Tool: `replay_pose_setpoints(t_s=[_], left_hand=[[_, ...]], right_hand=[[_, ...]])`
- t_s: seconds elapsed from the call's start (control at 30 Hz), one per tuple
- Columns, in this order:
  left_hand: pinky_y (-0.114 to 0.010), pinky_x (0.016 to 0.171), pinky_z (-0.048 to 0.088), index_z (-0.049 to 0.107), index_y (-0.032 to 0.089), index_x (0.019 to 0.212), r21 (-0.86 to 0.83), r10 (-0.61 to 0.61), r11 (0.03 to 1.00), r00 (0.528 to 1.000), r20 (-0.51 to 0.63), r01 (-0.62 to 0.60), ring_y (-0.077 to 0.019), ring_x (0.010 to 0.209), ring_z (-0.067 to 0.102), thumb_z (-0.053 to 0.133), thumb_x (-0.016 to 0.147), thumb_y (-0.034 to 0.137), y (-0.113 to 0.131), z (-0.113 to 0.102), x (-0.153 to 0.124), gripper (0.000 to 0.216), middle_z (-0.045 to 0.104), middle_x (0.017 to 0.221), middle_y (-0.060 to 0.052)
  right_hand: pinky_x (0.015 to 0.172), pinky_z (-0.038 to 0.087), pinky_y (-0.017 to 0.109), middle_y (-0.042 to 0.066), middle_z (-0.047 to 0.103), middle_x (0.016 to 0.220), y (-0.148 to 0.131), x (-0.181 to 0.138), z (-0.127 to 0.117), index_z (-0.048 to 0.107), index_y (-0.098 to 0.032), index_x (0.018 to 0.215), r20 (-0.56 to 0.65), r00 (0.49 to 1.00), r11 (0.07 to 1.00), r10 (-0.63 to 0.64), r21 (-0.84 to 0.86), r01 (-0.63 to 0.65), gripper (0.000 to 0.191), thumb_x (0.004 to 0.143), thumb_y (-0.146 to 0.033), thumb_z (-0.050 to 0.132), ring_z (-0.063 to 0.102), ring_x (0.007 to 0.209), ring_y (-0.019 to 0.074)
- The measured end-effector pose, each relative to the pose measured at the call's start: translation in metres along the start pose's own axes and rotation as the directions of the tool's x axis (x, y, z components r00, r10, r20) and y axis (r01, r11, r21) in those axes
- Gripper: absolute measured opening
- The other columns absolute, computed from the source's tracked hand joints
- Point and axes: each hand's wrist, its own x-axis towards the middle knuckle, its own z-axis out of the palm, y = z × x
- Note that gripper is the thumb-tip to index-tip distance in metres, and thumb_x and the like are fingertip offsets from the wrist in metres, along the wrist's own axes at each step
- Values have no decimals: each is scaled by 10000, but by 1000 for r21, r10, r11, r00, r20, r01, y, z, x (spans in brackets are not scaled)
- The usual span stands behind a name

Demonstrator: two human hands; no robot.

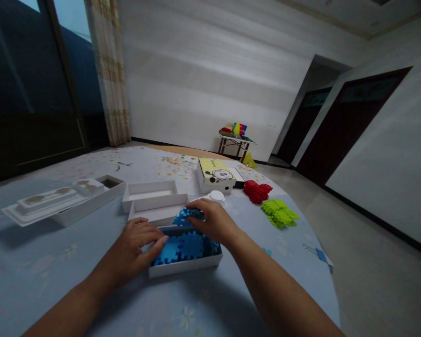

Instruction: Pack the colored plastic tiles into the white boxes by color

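Observation:
A white box [185, 268] in front of me holds blue interlocking puzzle pieces [191, 245] with notched edges, lying flat and layered. My right hand [212, 220] is above the box's far side, its fingers closed on a few blue puzzle pieces [182, 216]. These held pieces are tilted and partly hidden by the fingers. At the box's left end rests my left hand [138, 243], fingers stretched out and thumb apart from them. Its thumb tip reaches over the left rim, near the blue pieces; whether it presses on them I cannot tell.
White open boxes [150, 189] stand behind the blue one. Leftward lies a long white box with a molded tray [49, 201]. Farther off are a yellow cartoon box [214, 175], red pieces [257, 191] and lime-green pieces [279, 213]. A blue clip [322, 255] sits at the right table edge.

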Motion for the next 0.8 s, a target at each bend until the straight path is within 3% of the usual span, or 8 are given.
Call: replay_pose_setpoints(t_s=[0.2, 0.37, 0.5, 0.63, 0.8], left_hand=[[-353, 970, 362, 663, 253, 821, -51, 48, 998, 998, 28, -46, -132, 806, 648, 473, 855, 324, 2, -4, -1, 205, 730, 842, 22], [-344, 991, 381, 666, 255, 828, -60, 38, 998, 999, 4, -37, -129, 799, 655, 480, 850, 328, 0, -9, -2, 201, 730, 845, 37], [-358, 977, 402, 669, 246, 827, -29, 11, 1000, 998, -54, -12, -137, 791, 655, 483, 842, 347, -4, -14, -3, 212, 732, 834, 29], [-372, 969, 408, 670, 246, 843, -6, -2, 1000, 996, -88, 1, -145, 810, 655, 490, 839, 352, -7, -14, -4, 210, 735, 847, 21], [-396, 999, 375, 670, 254, 907, 8, -4, 1000, 997, -77, 5, -155, 902, 641, 506, 838, 335, -8, -10, -5, 196, 729, 936, 14]], right_hand=[[817, 437, 287, 52, 639, 1052, -11, 11, 28, 596, -225, 1103, 141, 989, 990, -46, -126, 64, 316, 787, -236, 601, 594, 957, 193], [779, 445, 286, 63, 641, 1041, -14, 12, 33, 593, -219, 1105, 236, 970, 969, -62, -220, 115, 301, 806, -248, 567, 604, 924, 197], [788, 445, 291, 74, 639, 1064, -12, 14, 36, 588, -215, 1131, 288, 954, 970, -81, -196, 142, 335, 798, -250, 582, 601, 944, 205], [812, 442, 293, 71, 633, 1092, -6, 14, 32, 571, -226, 1176, 278, 957, 992, -80, -73, 104, 419, 768, -289, 641, 597, 957, 200], [734, 452, 254, 56, 657, 967, 2, 9, 20, 643, -198, 1063, 188, 982, 999, -14, -32, 20, 274, 804, -278, 600, 609, 812, 150]])
